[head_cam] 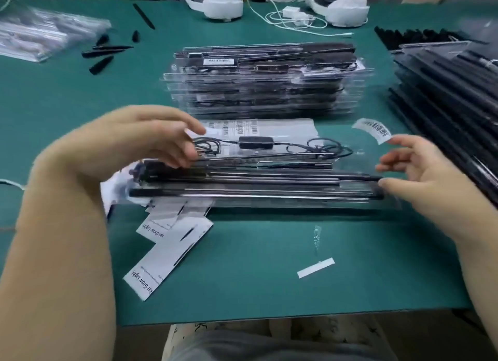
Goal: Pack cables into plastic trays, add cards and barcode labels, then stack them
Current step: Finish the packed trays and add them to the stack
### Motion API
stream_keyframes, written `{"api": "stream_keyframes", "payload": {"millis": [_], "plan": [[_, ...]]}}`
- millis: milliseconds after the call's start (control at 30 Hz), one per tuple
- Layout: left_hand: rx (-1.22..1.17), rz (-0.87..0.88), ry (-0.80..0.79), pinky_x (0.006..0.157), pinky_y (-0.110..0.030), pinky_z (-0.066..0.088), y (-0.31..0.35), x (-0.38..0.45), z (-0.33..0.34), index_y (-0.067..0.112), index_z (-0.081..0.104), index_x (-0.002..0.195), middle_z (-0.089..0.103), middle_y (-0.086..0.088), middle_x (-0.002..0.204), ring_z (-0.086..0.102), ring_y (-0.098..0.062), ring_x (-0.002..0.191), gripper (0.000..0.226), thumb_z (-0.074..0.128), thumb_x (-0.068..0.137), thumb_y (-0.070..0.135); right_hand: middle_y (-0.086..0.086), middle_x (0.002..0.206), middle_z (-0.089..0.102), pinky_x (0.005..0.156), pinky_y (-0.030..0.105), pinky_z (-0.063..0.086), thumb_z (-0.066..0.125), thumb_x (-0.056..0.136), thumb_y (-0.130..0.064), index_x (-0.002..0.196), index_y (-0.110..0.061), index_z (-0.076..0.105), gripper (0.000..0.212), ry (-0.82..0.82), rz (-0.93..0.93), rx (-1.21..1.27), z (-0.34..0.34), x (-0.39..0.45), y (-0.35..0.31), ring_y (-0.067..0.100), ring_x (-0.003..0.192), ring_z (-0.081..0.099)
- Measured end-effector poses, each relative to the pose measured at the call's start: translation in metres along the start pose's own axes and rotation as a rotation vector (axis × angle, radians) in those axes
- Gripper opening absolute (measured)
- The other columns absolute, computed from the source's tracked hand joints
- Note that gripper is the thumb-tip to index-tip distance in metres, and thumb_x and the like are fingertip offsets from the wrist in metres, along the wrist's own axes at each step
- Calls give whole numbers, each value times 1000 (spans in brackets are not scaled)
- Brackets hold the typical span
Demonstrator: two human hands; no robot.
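- Nearest of all, printed cards [172, 242] lie fanned on the green mat [269, 280], their top ends tucked under the near edge of the tray; a white paper strip [315, 267] sits alone to their right
- Just beyond them the clear plastic tray [296, 199] lies across the mat with long dark bars in its near channels and a black cable with its inline box [256, 142] coiled in the far one, over a white sheet
- Left hand [140, 142] rests over the tray's left end, fingers loosely bent and touching the bars and cable rather than gripping anything I can make out; motion blur hides the fingertips
- Right hand [420, 172] hovers at the tray's right end, fingers spread, with a barcode label [373, 130] stuck curling off the tip of the upper finger, not pinched
- Behind stands a stack of filled trays [261, 83], another pile [447, 96] to the right
- I'd judge labelling is the step in hand, stacking to follow
- Risks: the curled label could fold on itself or land crooked if pressed down in haste
- The cable loop at the right bulges toward the tray rim and could spring out when the tray is lifted
- Cards caught under the tray may drag along with it
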State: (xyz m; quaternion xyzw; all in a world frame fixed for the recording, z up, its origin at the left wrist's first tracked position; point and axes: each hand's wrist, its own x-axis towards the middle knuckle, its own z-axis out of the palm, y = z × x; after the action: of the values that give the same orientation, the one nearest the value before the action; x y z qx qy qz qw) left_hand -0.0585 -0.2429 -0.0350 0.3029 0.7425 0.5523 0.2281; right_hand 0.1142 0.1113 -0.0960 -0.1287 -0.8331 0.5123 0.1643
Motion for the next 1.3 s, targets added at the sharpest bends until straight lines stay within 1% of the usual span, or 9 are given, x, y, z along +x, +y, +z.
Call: {"api": "stream_keyframes", "payload": {"millis": [67,133,267,400,567,733,833,1033,1300], "plan": [[345,34,120,61,-15,50,-8,14,24,31,70,96,72,10,87,65,-2,77,22,64,81,47,-5,97,55,70,13,50,64,76,17,105,-41,47,67,-56,4,-38,-1,0,-4,-1,85,60],[750,53,255,78,-25,47,-6,25,46,33,63,110,65,17,110,58,-2,99,31,52,87,51,-9,101,57,68,14,51,70,75,5,100,-44,53,58,-77,10,-92,-5,0,-10,-3,81,61],[1170,-108,64,111,-39,25,-22,36,57,23,33,145,31,3,152,30,-19,138,70,31,88,64,-16,77,62,53,6,38,70,76,-36,79,-42,65,8,198,-60,-255,-9,12,-31,-5,55,54],[1192,-123,49,113,-42,23,-30,38,57,23,31,146,34,2,151,30,-21,137,74,25,86,67,1,79,61,79,32,49,60,88,-24,74,-21,66,15,92,118,-49,9,46,-40,13,80,55],[1197,-148,69,110,-42,25,-30,39,58,25,34,143,38,2,147,32,-22,135,72,22,85,67,12,91,54,78,31,36,47,97,-23,98,6,61,32,-99,235,-279,41,73,-38,21,85,46],[1046,84,183,109,-44,29,-15,43,74,24,47,137,42,2,145,37,-22,132,54,43,91,52,8,80,52,58,29,37,45,96,-27,82,-14,56,23,-85,282,-330,54,73,-35,19,80,45],[1010,247,7,108,-35,28,1,49,99,26,43,140,43,5,144,38,-17,130,57,41,90,53,3,71,48,53,24,35,48,94,-26,65,-19,46,29,-44,311,-302,55,71,-33,21,77,45],[1266,236,-112,112,-40,23,-2,75,139,26,22,149,23,9,156,24,-20,139,68,22,91,61,4,57,24,49,33,19,51,93,-20,56,-11,31,43,-66,198,-389,54,68,-34,18,55,23],[1106,201,-83,111,-39,21,-13,73,138,33,27,147,22,16,155,24,-19,137,86,-1,75,71,4,57,27,47,29,20,49,94,-19,50,-10,28,50,-95,113,-497,52,70,-32,18,53,24]]}}
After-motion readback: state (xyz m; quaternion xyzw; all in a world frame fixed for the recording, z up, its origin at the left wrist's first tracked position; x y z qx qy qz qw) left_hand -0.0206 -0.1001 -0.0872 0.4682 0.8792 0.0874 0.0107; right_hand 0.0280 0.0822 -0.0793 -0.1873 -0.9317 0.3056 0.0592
